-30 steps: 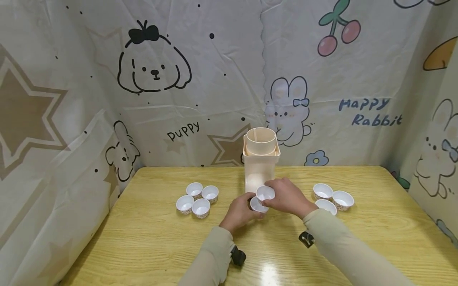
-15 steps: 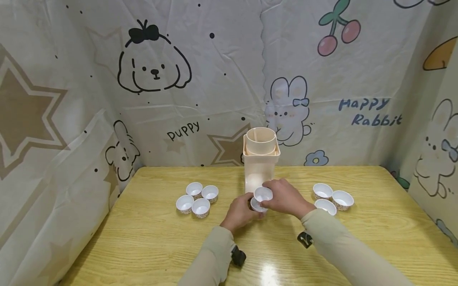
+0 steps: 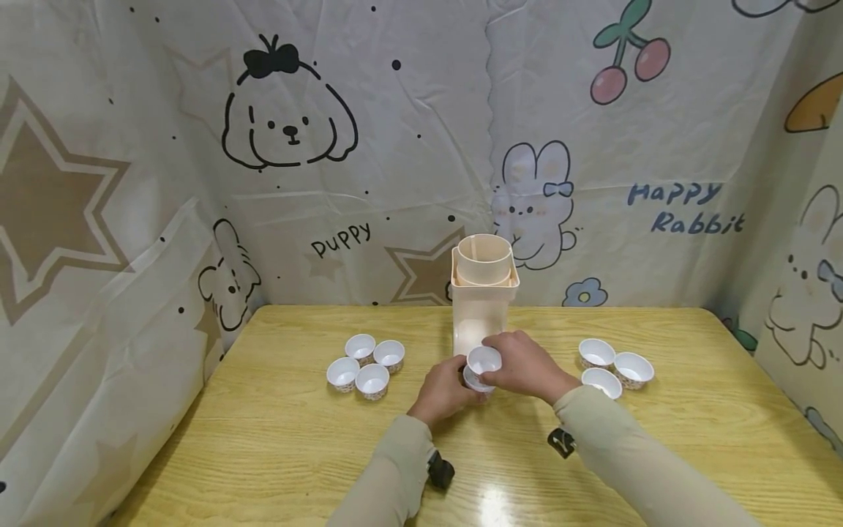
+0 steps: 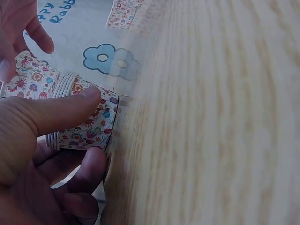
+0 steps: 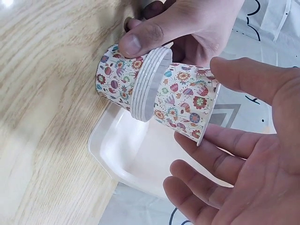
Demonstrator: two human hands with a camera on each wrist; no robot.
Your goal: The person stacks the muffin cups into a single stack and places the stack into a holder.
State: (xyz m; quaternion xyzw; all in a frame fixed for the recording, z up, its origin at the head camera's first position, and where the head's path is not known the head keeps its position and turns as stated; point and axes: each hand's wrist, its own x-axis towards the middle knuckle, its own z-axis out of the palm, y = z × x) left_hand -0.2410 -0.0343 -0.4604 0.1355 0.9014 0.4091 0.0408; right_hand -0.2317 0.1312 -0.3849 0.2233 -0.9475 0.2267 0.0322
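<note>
1. Pale cloth printed with a puppy, a rabbit, cherries, stars and lettering fills the upper part of the frame and runs down both sides; below it spreads a yellow wood-grain table

2. At centre left of the frame, four white-lined cups stand on the table in a close bunch, mouths up

3. Near the middle of the frame, slightly low, the left hand grips a stack of nested cups, thumb along one side and fingers round the other, closed to the stack's width; several white rims show together at its mouth, and whether its base touches the table I cannot tell

4. Directly behind, at the frame's centre, stands a cream container with a square rim and a round tube rising from its top

5. Right of the left hand, the right hand holds a single flower-printed cup by its rim, thumb and fingers spread to the cup's width; the cup's base meets the stack's mouth, though how deep it sits is hidden

6. At centre right, three more cups stand close together on the table, the nearest partly covered by the right sleeve
</note>
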